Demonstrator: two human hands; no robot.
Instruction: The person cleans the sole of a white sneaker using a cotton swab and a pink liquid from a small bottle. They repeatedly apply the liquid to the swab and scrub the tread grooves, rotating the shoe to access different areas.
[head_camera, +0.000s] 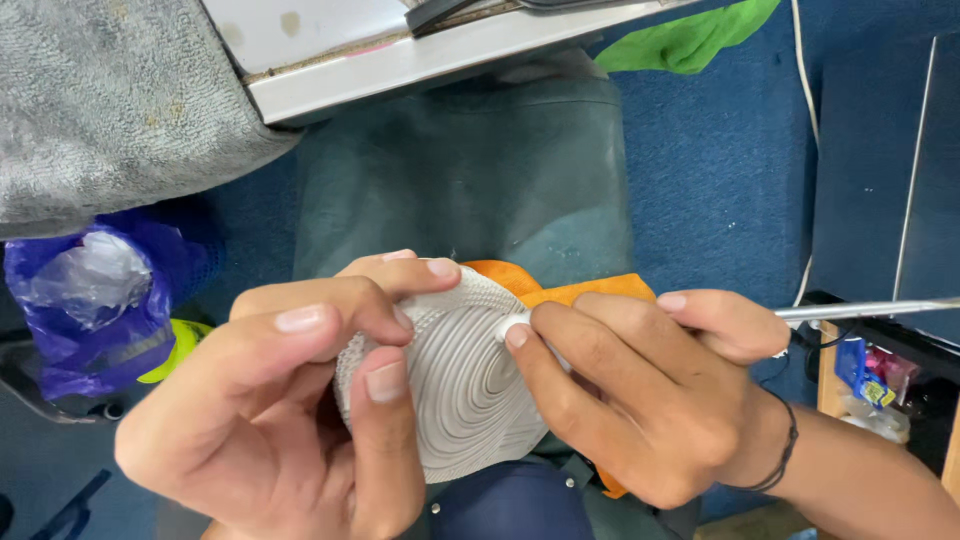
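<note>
Blue carpet behind; two hands grip one grey roll.

head cam | faces straight down | close over hands (single view)

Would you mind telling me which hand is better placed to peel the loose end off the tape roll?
Right, probably. The right hand already pinches the loose end at the roll rim, while the left hand grips the roll's side.
</note>
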